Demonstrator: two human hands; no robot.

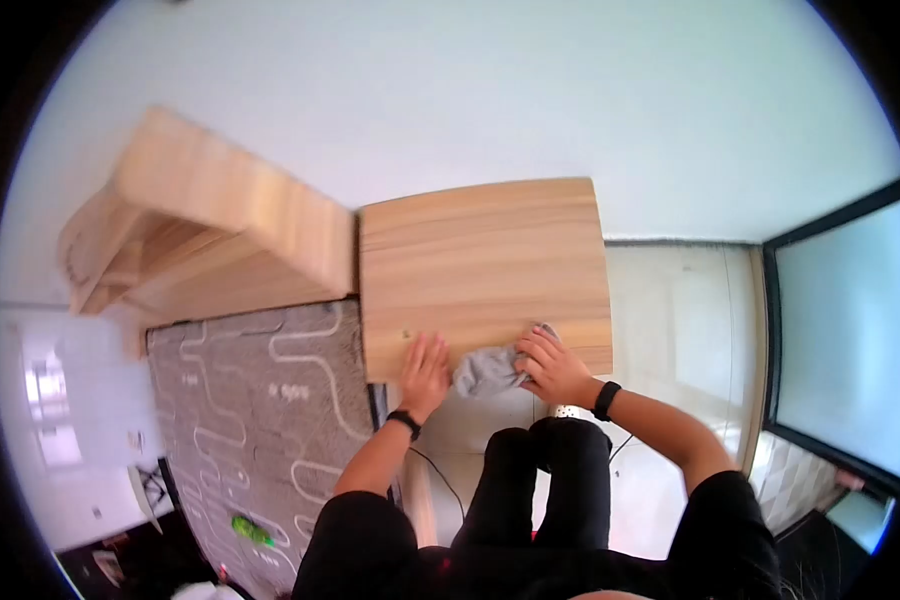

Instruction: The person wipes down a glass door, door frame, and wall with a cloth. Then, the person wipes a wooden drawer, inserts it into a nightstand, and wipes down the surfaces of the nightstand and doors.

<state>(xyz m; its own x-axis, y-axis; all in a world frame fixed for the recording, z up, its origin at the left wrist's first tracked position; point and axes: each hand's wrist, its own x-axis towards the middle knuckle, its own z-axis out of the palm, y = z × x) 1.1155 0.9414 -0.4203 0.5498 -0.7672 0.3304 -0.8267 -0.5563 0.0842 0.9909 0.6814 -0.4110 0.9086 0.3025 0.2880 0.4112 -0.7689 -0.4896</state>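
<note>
A grey cloth (485, 371) lies bunched at the near edge of a light wooden tabletop (480, 260). My right hand (552, 364) is on its right end, with the fingers curled over the cloth. Flat on the near left part of the wood, my left hand (425, 376) has its fingers stretched out and holds nothing. The cloth lies between my two hands, close to the left one.
A wooden headboard or shelf unit (220, 200) adjoins the tabletop at left, above a grey patterned mattress (250, 400) with a green item (252, 531) on it. A dark-framed glass panel (845, 320) is at right. A cable (440, 472) hangs near my legs.
</note>
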